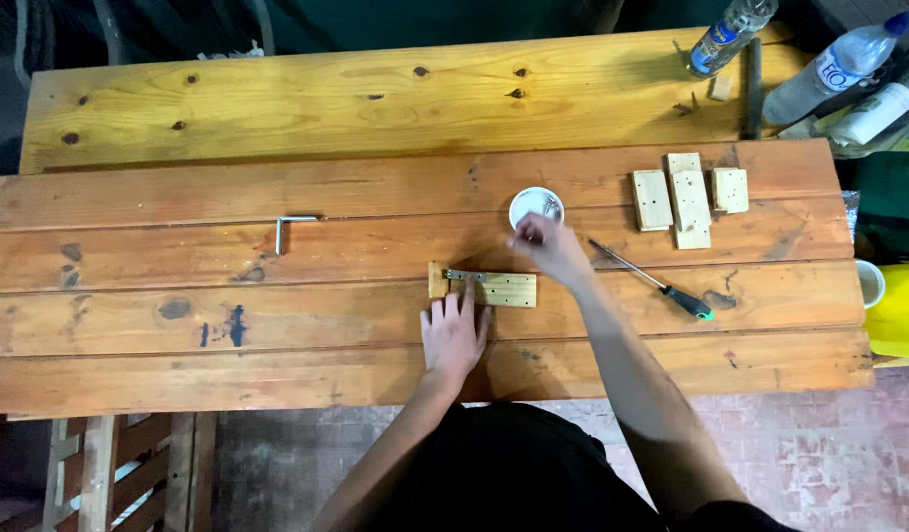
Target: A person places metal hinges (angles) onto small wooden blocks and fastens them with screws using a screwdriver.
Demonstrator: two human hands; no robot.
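Plank workbench (277, 325) over brick floor (829, 463); left hand (453, 335) presses wood block (494, 289); right hand (548, 246) seemingly pinching.

You had two hands in view, the left hand (453, 333) and the right hand (545, 244). There were three loose wooden blocks (688, 197), one hinged wooden piece (494, 289), one white dish (535, 206), one screwdriver (653, 281), one hex key (291, 228), and three plastic bottles (834, 69).
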